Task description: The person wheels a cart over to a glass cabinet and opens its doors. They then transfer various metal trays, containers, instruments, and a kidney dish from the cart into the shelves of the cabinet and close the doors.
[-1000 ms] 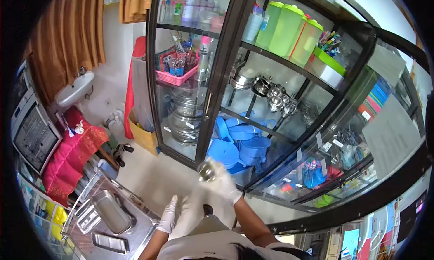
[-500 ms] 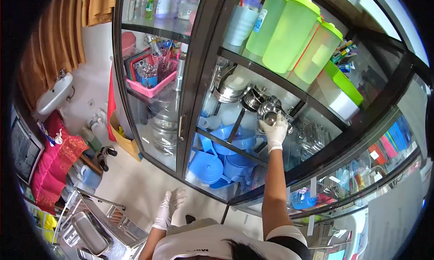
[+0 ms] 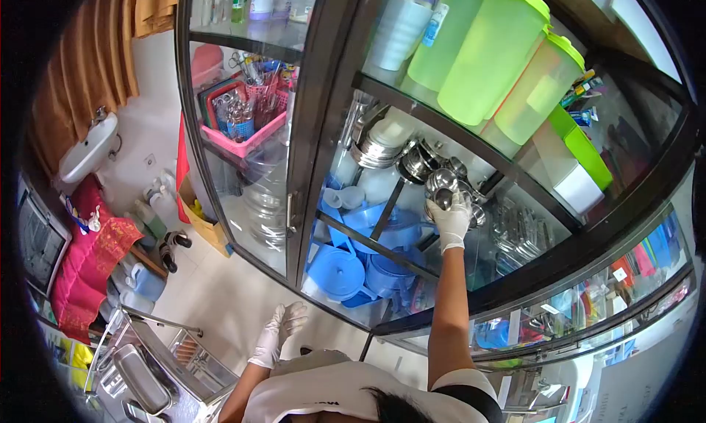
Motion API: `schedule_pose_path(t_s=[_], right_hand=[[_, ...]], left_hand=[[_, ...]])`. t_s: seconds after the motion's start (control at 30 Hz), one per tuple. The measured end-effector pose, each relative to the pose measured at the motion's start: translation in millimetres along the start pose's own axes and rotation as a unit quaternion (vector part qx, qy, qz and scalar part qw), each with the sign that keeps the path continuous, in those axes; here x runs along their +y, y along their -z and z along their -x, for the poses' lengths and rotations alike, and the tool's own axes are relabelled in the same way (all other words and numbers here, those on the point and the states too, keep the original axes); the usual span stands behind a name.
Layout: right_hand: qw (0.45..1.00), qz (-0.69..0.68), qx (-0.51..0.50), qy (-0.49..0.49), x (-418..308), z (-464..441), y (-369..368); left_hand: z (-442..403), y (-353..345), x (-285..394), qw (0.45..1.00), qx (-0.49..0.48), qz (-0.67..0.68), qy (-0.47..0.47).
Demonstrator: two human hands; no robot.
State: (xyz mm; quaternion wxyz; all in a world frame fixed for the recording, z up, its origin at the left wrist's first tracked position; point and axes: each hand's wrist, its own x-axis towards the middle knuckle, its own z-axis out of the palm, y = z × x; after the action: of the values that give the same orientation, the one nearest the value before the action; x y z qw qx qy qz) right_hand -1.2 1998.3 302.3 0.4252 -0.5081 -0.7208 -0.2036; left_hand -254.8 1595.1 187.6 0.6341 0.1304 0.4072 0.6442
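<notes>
My right hand (image 3: 451,223), in a white glove, reaches into the glass cabinet. Its fingers close on a small shiny metal bowl (image 3: 443,196) in a cluster of similar metal bowls (image 3: 418,162); the fingertips are partly hidden. Left of that cluster is a stack of metal dishes (image 3: 376,152). Metal instruments (image 3: 521,228) lie to the right of the hand. My left hand (image 3: 278,336), also gloved, hangs low above the floor beside my body. Its fingers are loosely stretched and it holds nothing.
Blue plastic containers (image 3: 334,272) fill the lower shelf. Tall green containers (image 3: 493,55) stand on the shelf above. A dark cabinet frame (image 3: 471,132) borders the opening. The left door compartment has a pink basket (image 3: 243,145). A metal trolley with a tray (image 3: 143,379) is at lower left.
My right hand has stayed at the metal bowls, and the bowl at its fingers has turned. The view has shifted slightly closer to the cabinet. My left hand has barely moved.
</notes>
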Motion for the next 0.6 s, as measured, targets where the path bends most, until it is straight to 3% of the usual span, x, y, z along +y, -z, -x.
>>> schedule_pose_path(t_s=[0.1, 0.13, 0.2, 0.23, 0.27, 0.3, 0.33, 0.4, 0.5, 0.6], right_hand=[[0.999, -0.013, 0.006, 0.032, -20.8, -7.9, 18.0], [0.996, -0.076, -0.008, 0.054, -23.1, -12.6, 26.1], [0.996, -0.068, -0.038, 0.038, -39.3, -13.8, 42.5], [0.991, -0.113, -0.054, -0.041, -65.3, -12.2, 57.0], [0.998, 0.029, 0.015, 0.061, -67.2, -7.0, 51.7], [0.975, -0.192, -0.079, -0.075, -92.6, -12.3, 73.2], [0.985, -0.155, -0.065, -0.025, -93.4, -9.9, 70.6], [0.987, -0.087, 0.068, 0.121, -90.7, -0.1, 47.6], [0.974, -0.175, 0.048, 0.137, -155.3, 18.0, 53.5], [0.921, -0.364, -0.071, 0.117, -239.8, 48.2, 68.7]], left_hand=[[6.6, 4.3, 3.6, 1.0, 0.015, -0.009, -0.006], [12.1, 1.8, 8.7, 0.999, 0.032, -0.014, -0.01], [24.0, -3.5, 20.3, 0.998, 0.051, -0.023, -0.024], [31.3, -2.9, 23.9, 0.998, 0.042, -0.045, -0.024], [35.8, 2.5, 23.7, 0.998, 0.047, -0.031, -0.025], [37.9, 5.8, 22.1, 0.998, 0.052, -0.018, -0.027], [44.3, 6.1, 24.0, 0.997, 0.069, -0.029, -0.028], [58.5, 14.5, 20.8, 0.994, 0.086, -0.039, -0.053], [85.3, 35.2, 16.4, 0.991, 0.113, -0.023, -0.068], [126.0, 50.1, 17.1, 0.982, 0.167, -0.03, -0.089]])
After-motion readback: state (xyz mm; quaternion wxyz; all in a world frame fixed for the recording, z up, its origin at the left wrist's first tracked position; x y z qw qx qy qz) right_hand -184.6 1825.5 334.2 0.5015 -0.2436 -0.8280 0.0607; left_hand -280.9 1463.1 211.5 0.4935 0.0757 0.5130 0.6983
